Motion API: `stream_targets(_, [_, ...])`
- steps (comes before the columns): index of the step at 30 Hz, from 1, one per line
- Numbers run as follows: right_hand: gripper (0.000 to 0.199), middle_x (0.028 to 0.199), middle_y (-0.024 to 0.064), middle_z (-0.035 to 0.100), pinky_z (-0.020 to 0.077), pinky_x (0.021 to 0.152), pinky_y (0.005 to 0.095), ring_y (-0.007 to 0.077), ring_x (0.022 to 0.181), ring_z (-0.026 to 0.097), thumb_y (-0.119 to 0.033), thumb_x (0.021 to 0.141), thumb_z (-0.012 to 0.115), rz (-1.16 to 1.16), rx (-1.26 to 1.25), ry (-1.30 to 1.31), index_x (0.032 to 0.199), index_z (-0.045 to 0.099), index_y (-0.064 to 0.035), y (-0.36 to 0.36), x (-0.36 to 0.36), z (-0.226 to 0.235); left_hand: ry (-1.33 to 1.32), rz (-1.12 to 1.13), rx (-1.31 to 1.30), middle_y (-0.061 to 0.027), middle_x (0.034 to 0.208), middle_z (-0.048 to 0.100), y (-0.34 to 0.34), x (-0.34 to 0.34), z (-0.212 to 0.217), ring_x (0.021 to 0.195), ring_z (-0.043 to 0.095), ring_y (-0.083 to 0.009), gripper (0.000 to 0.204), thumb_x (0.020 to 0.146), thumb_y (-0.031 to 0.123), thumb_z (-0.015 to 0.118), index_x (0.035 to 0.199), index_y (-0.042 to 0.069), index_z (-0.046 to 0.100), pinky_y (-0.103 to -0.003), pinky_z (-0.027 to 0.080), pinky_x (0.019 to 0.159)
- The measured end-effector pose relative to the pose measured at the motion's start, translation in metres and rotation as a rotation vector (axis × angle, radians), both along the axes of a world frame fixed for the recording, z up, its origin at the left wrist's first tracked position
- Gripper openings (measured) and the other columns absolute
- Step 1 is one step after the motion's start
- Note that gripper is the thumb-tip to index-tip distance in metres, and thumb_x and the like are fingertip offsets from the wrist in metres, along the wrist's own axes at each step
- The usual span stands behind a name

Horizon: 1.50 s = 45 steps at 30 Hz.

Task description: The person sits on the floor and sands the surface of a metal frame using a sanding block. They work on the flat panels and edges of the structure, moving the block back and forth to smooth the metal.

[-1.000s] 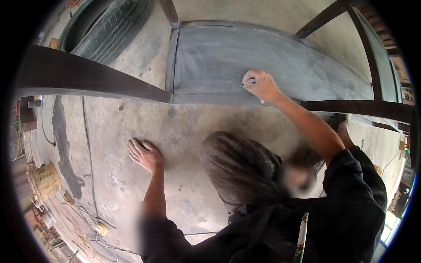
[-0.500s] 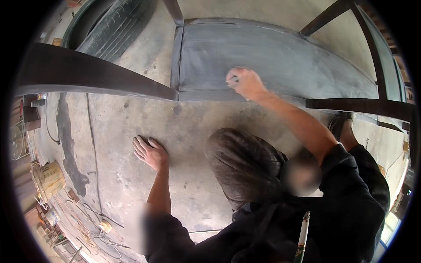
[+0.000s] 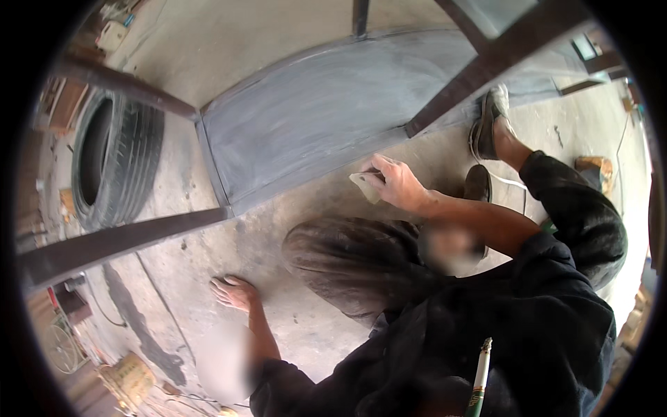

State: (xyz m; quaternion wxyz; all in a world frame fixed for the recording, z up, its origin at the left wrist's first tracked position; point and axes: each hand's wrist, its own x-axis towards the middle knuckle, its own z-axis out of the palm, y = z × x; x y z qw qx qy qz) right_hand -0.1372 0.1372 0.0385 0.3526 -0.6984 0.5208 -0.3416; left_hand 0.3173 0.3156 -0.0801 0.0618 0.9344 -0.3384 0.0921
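Note:
My right hand (image 3: 399, 184) is closed around a pale, thin piece of sandpaper (image 3: 365, 187), one corner sticking out past the fingers. It hovers just off the near edge of a dusty grey panel (image 3: 299, 115), above my bent knee. Swirled, whitish marks cover the panel, which is set in a dark metal frame (image 3: 139, 236). On the concrete floor, to the left of my knee, my left hand (image 3: 236, 292) rests flat with its fingers spread, holding nothing.
A tyre (image 3: 118, 160) stands left of the panel. Dark bars rise at the frame's corners and cross the upper right. A worn box-like container (image 3: 128, 379) and cables lie at lower left. A lit cigarette (image 3: 479, 379) juts up at the bottom. A wooden block (image 3: 595, 170) sits at right.
My right hand has come off the panel's surface toward me, and the sandpaper now shows. The view has turned, so the panel slants and more of the tyre appears. My left hand stays on the floor.

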Motion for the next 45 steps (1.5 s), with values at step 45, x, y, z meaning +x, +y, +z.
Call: stream_targets(45, [0.014,0.094,0.0052,0.06,0.0432,0.081,0.0372,0.0246,0.092,0.059,-0.014,0.091,0.059,-0.565,-0.5,0.519,0.105,0.063,-0.0142,-0.105,-0.12,-0.057,1.201,-1.068,0.187,-0.0122,0.096,0.073,-0.302,-0.33,0.101,0.083,0.069,-0.0214,0.02,0.085,0.014,0.071,0.102,0.004,0.071,-0.032,0.052,0.075])
